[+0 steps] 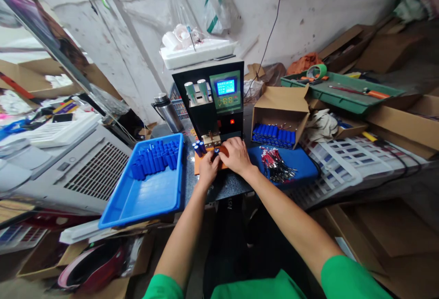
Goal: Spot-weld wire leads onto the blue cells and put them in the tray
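Note:
In front of the black spot welder (pixel 228 127) with a lit display, my two hands meet over an orange work plate (pixel 196 167). A blue cylindrical battery cell (pixel 216 151) stands between my fingertips, its end facing up. My left hand (pixel 208 168) is closed around its near left side. From the right, my right hand (pixel 237 156) curls its fingers in close to the cell; whatever they pinch is hidden. Two or so more blue cells (pixel 198 148) stand just left of the welder's electrodes (pixel 211 138).
A blue tray (pixel 151 198) with many blue cells lies left. On the right are an open carton (pixel 281 102) of cells and a heap of red and black wire leads (pixel 276 164) on a blue surface. A steel flask (pixel 168 111) stands behind the tray; a green tray (pixel 356 91) sits back right.

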Demonstrator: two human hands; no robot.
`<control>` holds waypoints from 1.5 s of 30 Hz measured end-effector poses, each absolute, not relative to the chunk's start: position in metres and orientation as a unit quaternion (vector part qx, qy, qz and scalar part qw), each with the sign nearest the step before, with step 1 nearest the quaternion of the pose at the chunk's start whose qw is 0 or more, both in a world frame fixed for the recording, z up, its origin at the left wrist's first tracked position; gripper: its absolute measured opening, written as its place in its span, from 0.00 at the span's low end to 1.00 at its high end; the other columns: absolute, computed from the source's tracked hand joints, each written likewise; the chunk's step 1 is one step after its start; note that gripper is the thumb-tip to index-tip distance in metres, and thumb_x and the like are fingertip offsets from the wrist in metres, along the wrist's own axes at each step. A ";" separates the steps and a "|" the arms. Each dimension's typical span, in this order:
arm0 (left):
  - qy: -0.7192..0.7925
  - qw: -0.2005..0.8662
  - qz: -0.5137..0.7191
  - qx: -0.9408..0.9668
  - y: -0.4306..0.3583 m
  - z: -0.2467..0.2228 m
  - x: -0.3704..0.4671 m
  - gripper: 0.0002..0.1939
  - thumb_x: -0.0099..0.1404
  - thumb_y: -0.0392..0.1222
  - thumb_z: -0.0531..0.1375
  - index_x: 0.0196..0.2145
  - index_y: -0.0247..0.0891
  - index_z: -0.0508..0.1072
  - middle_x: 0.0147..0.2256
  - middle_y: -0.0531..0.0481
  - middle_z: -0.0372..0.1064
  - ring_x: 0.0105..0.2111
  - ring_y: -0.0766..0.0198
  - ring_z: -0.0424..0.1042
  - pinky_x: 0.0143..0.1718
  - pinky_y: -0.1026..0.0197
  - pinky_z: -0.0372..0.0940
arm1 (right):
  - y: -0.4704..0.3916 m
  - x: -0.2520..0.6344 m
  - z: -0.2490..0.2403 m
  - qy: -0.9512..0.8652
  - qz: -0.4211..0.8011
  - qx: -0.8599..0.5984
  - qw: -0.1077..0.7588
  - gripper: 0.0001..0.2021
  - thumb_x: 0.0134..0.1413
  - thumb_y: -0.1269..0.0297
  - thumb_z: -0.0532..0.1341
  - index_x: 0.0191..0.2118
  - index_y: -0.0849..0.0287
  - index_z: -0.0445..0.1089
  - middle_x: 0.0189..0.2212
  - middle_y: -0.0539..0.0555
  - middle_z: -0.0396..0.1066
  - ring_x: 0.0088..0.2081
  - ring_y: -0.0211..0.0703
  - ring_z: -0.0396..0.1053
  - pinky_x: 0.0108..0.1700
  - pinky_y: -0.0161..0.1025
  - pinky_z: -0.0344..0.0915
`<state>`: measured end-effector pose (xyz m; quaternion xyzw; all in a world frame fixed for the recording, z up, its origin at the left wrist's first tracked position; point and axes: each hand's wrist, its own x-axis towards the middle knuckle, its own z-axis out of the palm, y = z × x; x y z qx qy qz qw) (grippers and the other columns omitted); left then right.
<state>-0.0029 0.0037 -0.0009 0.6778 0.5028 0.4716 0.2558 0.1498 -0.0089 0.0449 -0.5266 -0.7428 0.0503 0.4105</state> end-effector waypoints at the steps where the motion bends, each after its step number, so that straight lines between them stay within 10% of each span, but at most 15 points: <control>1: 0.499 0.248 0.470 0.684 0.003 -0.001 -0.003 0.13 0.64 0.43 0.58 0.43 0.36 0.74 0.37 0.45 0.75 0.38 0.58 0.73 0.44 0.57 0.66 | -0.011 0.150 0.046 -0.764 0.027 -0.510 0.395 0.11 0.57 0.63 0.62 0.44 0.61 0.74 0.46 0.63 0.72 0.53 0.57 0.61 0.56 0.50 0.57; 11: 0.494 0.192 0.460 0.712 0.004 0.002 -0.006 0.17 0.63 0.48 0.58 0.46 0.37 0.75 0.43 0.43 0.76 0.43 0.55 0.74 0.48 0.54 0.67 | -0.009 0.148 0.054 -0.829 -0.012 -0.480 0.287 0.11 0.64 0.65 0.57 0.42 0.63 0.75 0.36 0.60 0.77 0.43 0.51 0.69 0.55 0.49 0.56; 22: 0.553 0.138 0.397 0.720 0.010 0.009 -0.007 0.20 0.63 0.58 0.57 0.43 0.44 0.77 0.42 0.50 0.78 0.39 0.56 0.76 0.40 0.58 0.68 | 0.015 0.297 0.026 -0.627 -0.102 -0.609 0.476 0.15 0.66 0.61 0.57 0.50 0.62 0.75 0.45 0.61 0.77 0.51 0.49 0.71 0.55 0.45 0.61; 30: 0.568 0.119 0.384 0.718 0.008 0.012 -0.008 0.20 0.63 0.58 0.56 0.42 0.44 0.78 0.40 0.52 0.78 0.28 0.62 0.73 0.32 0.61 0.66 | 0.053 0.340 -0.024 -0.630 -0.133 -0.637 0.424 0.15 0.65 0.65 0.55 0.47 0.65 0.76 0.46 0.64 0.77 0.51 0.52 0.72 0.57 0.49 0.64; 45: 0.546 0.115 0.392 0.732 0.006 0.011 -0.004 0.18 0.65 0.54 0.55 0.43 0.42 0.77 0.43 0.50 0.78 0.40 0.57 0.76 0.40 0.59 0.67 | 0.041 0.339 -0.009 -0.632 -0.083 -0.641 0.428 0.17 0.64 0.65 0.54 0.52 0.65 0.74 0.52 0.65 0.72 0.57 0.51 0.65 0.62 0.48 0.59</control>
